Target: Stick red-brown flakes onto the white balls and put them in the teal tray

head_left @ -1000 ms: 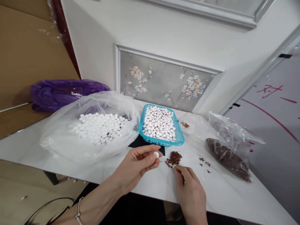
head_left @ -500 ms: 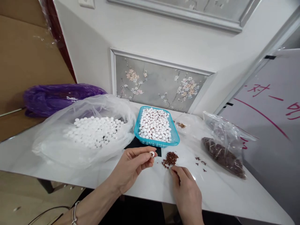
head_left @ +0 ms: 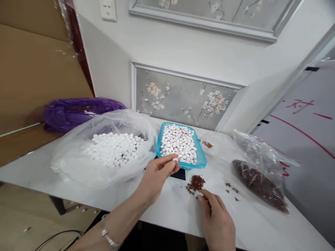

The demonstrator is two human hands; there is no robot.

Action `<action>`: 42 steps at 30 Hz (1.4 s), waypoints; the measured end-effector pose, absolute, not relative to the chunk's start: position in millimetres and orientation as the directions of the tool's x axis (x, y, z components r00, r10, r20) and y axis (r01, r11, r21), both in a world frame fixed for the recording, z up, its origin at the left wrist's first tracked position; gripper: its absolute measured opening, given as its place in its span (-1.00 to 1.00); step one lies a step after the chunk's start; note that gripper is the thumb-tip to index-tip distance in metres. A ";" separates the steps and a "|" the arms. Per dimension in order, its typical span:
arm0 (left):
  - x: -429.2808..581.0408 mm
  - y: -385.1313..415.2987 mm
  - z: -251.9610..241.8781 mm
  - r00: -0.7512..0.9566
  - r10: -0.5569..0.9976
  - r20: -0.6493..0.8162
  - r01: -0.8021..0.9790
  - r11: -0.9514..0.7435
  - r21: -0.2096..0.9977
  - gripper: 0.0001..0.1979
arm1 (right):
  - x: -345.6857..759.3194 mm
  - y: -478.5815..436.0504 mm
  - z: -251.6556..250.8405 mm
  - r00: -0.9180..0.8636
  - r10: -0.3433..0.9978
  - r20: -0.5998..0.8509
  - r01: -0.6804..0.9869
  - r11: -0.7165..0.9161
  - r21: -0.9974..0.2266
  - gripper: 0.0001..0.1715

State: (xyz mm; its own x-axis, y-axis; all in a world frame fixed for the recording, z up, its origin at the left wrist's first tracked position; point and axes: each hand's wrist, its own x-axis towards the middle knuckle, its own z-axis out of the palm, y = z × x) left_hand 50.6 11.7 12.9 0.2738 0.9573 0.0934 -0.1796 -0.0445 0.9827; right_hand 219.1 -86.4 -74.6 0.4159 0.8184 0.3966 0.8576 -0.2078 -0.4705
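My left hand [head_left: 158, 174] is pinched on a small white round piece [head_left: 175, 160], held at the near rim of a blue plastic basket [head_left: 201, 158] heaped with the same white pieces. My right hand [head_left: 217, 219] rests on the white table [head_left: 172, 205], its fingers drawn together at the near edge of a small pile of reddish-brown bits [head_left: 195, 182]. What its fingertips hold, if anything, is too small to make out. A clear bag [head_left: 110, 150] of white round pieces lies to the left of the basket.
A clear bag of brown bits [head_left: 259, 181] lies at the right, with loose bits [head_left: 231, 188] scattered near it. A purple bag [head_left: 75, 111] sits at the back left. A wall panel with flowers [head_left: 183, 99] stands behind the basket. A whiteboard [head_left: 309, 139] leans at the right.
My left hand has moved forward with the white piece, from above the table to the basket's near rim. My right hand stays by the brown pile.
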 end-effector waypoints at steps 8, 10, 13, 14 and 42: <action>28.9 52.9 48.6 0.299 0.918 0.259 0.286 -0.345 0.894 -0.55 | 213.0 -87.7 -75.4 0.497 0.662 0.561 0.830 -0.175 -0.529 -0.48; -3.6 54.4 56.1 0.297 0.919 0.261 0.436 -0.373 0.819 -0.65 | 210.4 -87.3 -72.6 0.507 0.629 0.589 0.828 -0.164 -0.537 -0.50; -54.3 57.8 59.5 0.270 0.935 0.229 0.631 -0.351 0.691 -0.68 | 208.7 -86.0 -71.2 0.516 0.608 0.604 0.820 -0.147 -0.552 -0.48; -67.6 59.0 58.2 0.273 0.940 0.205 0.678 -0.339 0.653 -0.70 | 208.5 -85.6 -71.5 0.519 0.608 0.601 0.816 -0.143 -0.560 -0.47; -2.9 -30.6 4.9 0.535 0.797 -0.281 -0.311 0.495 0.812 -0.82 | 156.9 -88.8 -17.8 0.309 0.950 0.046 -0.056 0.066 -0.996 -0.90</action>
